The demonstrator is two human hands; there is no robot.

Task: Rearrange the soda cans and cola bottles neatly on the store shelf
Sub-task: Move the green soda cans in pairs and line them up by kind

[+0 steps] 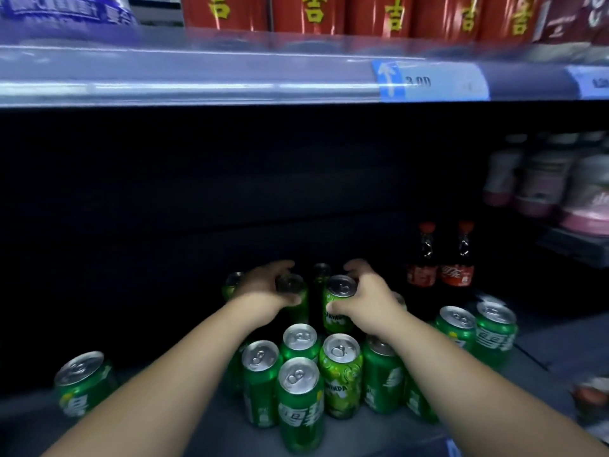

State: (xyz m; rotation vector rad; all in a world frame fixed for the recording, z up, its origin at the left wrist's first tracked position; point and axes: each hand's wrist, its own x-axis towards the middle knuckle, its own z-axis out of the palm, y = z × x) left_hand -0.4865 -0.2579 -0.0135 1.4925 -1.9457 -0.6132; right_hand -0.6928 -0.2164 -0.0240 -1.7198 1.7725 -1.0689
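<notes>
While the left hand [263, 286] grips a green can [291, 285] and the right hand [369, 300] a Mirinda can [341, 286], silver-topped cans [300, 390] cluster nearer, cola bottles [456, 272] rightward.

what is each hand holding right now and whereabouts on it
The left hand grips the left green can round its top; the right hand grips the right green can round its upper side, thumb in front.

Cans [298, 387] cluster on shelf [197, 433], bottles [440, 258] behind, right.
</notes>
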